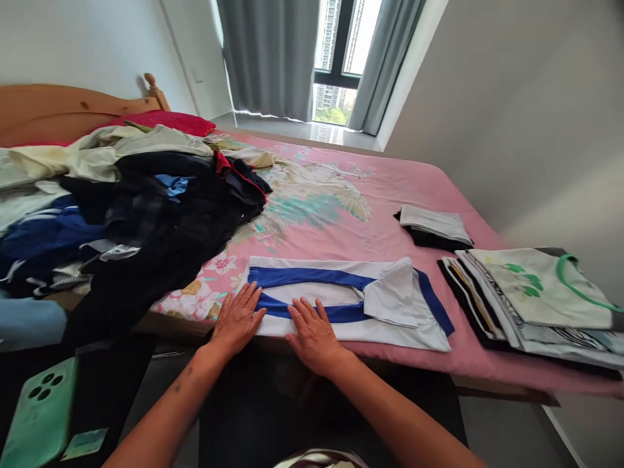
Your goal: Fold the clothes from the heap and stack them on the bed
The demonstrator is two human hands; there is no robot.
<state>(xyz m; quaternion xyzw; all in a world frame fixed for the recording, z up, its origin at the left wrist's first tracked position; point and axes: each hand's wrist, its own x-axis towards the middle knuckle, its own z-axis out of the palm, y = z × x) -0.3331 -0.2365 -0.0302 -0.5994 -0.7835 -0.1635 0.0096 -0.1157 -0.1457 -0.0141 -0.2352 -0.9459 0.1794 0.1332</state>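
Observation:
A white shirt with blue bands (pixel 394 335) lies partly folded along the near edge of the bed. Its collar and a folded white flap are toward the right end, and the blue bands run lengthwise with a gap of white between them. My left hand (pixel 238 318) rests flat on the shirt's left end, fingers stretched out. Farther right, my right hand (pixel 314 335) lies with fingers spread on the lower blue band. Neither hand grips the cloth.
Loose clothes (pixel 160 214) are heaped on the bed's left side. Folded clothes (pixel 541 292) are stacked at the right, with a smaller folded pile (pixel 433 224) behind. A green phone (pixel 43 409) lies at the lower left. The pink bedsheet (pixel 385 182) reaches toward the window.

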